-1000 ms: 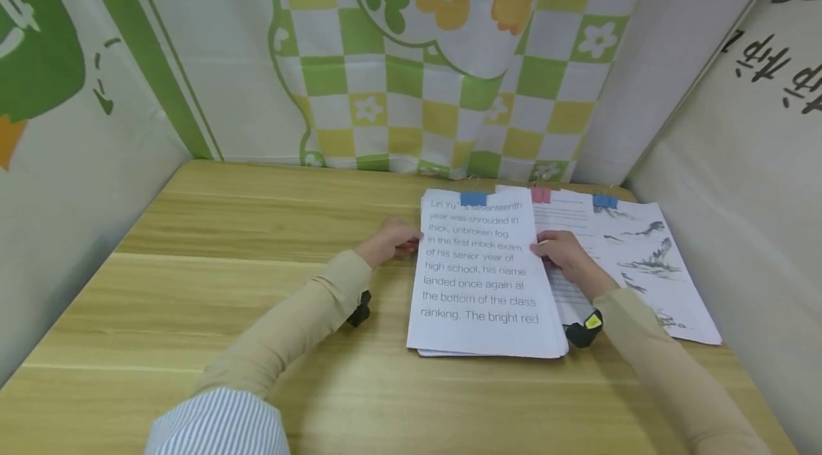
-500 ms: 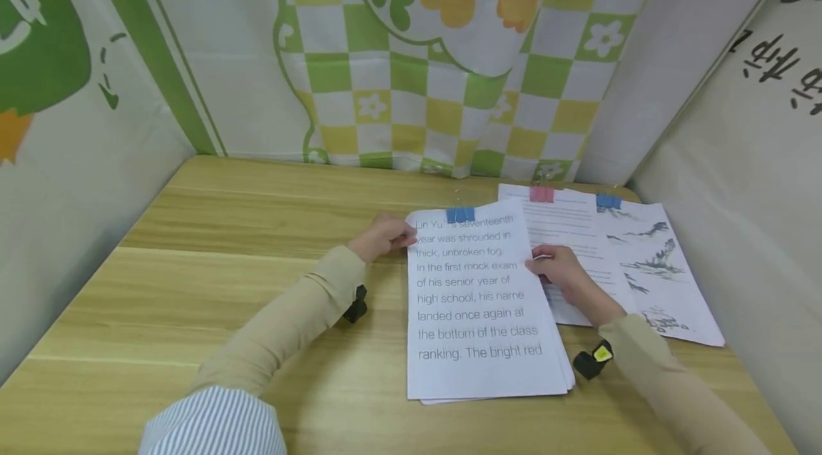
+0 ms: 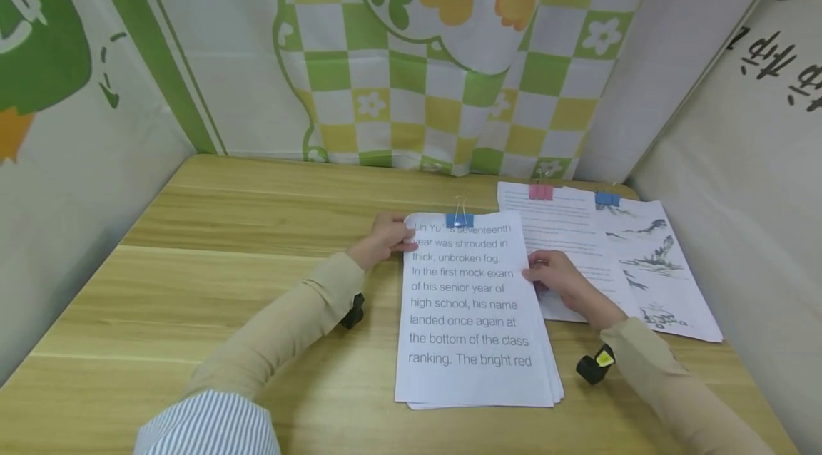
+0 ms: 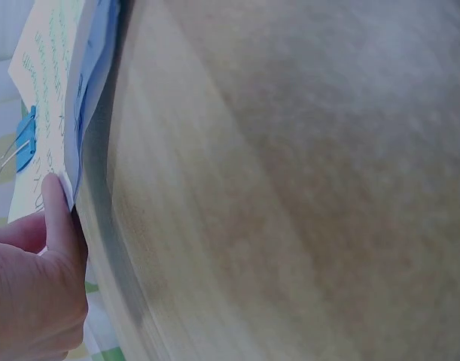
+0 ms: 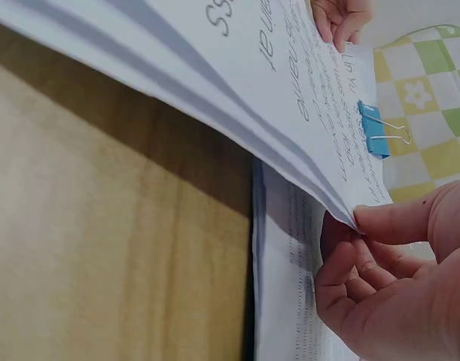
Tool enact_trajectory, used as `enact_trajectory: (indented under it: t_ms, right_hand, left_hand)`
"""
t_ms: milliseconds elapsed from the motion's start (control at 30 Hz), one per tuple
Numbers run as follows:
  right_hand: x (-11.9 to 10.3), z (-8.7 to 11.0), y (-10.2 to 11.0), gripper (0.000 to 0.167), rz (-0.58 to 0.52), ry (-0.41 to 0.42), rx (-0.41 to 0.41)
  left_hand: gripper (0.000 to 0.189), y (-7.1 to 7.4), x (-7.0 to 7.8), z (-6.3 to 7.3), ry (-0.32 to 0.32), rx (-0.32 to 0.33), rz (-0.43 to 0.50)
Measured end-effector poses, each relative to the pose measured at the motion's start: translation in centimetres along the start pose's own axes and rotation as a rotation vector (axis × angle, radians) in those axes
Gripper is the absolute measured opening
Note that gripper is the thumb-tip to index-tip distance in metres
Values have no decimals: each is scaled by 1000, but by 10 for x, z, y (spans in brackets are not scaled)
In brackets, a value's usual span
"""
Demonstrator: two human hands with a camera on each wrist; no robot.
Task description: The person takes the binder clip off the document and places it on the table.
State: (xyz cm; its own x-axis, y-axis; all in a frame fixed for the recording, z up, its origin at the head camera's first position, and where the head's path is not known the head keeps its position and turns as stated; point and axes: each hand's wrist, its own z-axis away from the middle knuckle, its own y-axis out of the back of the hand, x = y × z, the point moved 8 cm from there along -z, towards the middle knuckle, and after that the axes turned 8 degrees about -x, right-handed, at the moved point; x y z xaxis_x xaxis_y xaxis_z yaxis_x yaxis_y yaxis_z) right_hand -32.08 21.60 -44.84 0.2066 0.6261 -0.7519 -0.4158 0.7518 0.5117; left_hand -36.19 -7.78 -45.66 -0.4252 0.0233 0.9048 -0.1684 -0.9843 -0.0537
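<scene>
A clipped stack of white printed sheets (image 3: 469, 312) is held by both hands in the middle of the head view. A blue binder clip (image 3: 459, 220) sits at its top edge. My left hand (image 3: 387, 235) pinches the upper left edge, the thumb on top in the left wrist view. Opposite it, my right hand (image 3: 561, 280) pinches the right edge between thumb and curled fingers (image 5: 365, 274). In the right wrist view the near side of the stack is raised off the table, its sheets slightly fanned.
To the right lie a text stack (image 3: 565, 234) with a pink binder clip (image 3: 541, 192) and a sheet with a landscape drawing (image 3: 661, 262) under another blue clip (image 3: 606, 199). The wooden table (image 3: 212, 262) meets a checkered curtain (image 3: 411, 77) at the back.
Both hands have drawn the stack toward the person and slightly left, away from the pink-clipped papers, uncovering more of them. Over the last half second it has shifted only a little further.
</scene>
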Motion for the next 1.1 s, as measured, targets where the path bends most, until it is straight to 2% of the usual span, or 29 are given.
enact_trajectory:
  t_ms: [167, 367, 600, 833, 1100]
  right_hand:
    - [-9, -12, 8, 40, 26, 10, -3]
    - [-25, -36, 19, 42, 84, 25, 29]
    - [-47, -58, 29, 47, 219, 39, 85]
    - [-80, -68, 17, 50, 325, 149, 22]
    - [-95, -74, 3, 52, 390, 178, -13]
  left_hand:
    - [56, 1, 2, 1, -33, 35, -6]
    - [56, 2, 2, 1, -53, 61, -14]
    - [51, -2, 2, 4, -88, 65, -22]
    - [45, -1, 2, 6, -101, 80, -27]
    - [46, 1, 1, 8, -104, 93, -32]
